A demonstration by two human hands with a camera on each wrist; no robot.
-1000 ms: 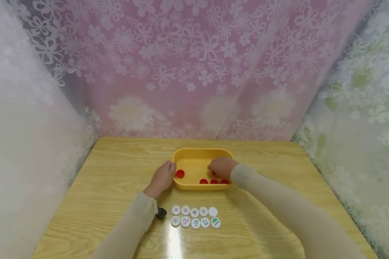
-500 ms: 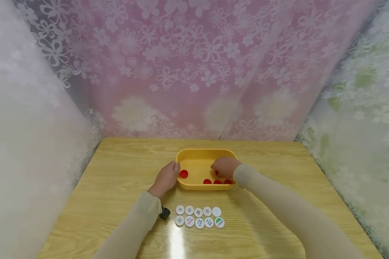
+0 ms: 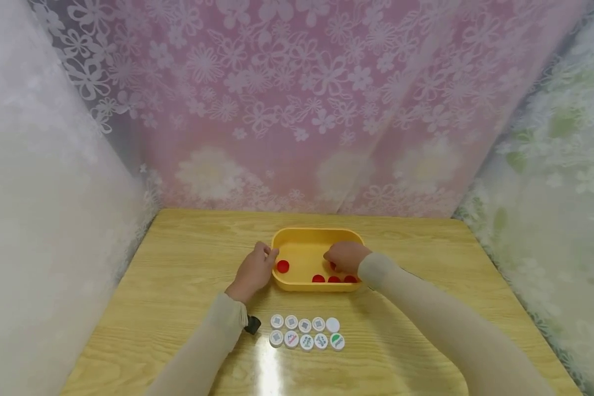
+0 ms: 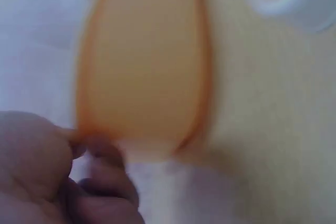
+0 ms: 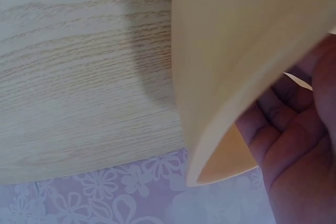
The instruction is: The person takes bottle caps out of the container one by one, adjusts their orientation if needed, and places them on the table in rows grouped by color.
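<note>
A yellow plastic tub [image 3: 304, 287] with rounded ends stands on the table. My left hand [image 3: 253, 270] pinches its left rim between thumb and fingers; in the left wrist view the fingers [image 4: 107, 174] sit at the tub's end. My right hand [image 3: 347, 256] reaches inside at the right, fingers curled over a red bottle cap [image 3: 333, 265] mostly hidden under them. Another red cap [image 3: 283, 267] lies near the left end, and several, such as one red cap [image 3: 318, 279], line the near wall. From the right wrist, the tub's wall [image 5: 226, 61] hides my fingertips.
On the wooden table [image 3: 188, 236], two rows of white bottle caps [image 3: 306, 342] lie in front of the tub, some with printed tops. A black strap piece [image 3: 253, 324] is at my left wrist. A pink floral curtain [image 3: 277, 137] hangs behind the table.
The whole scene has shifted slightly right in the head view. My left fingers have lifted a little at the rim. My right hand stays over the red cap inside the tub.
</note>
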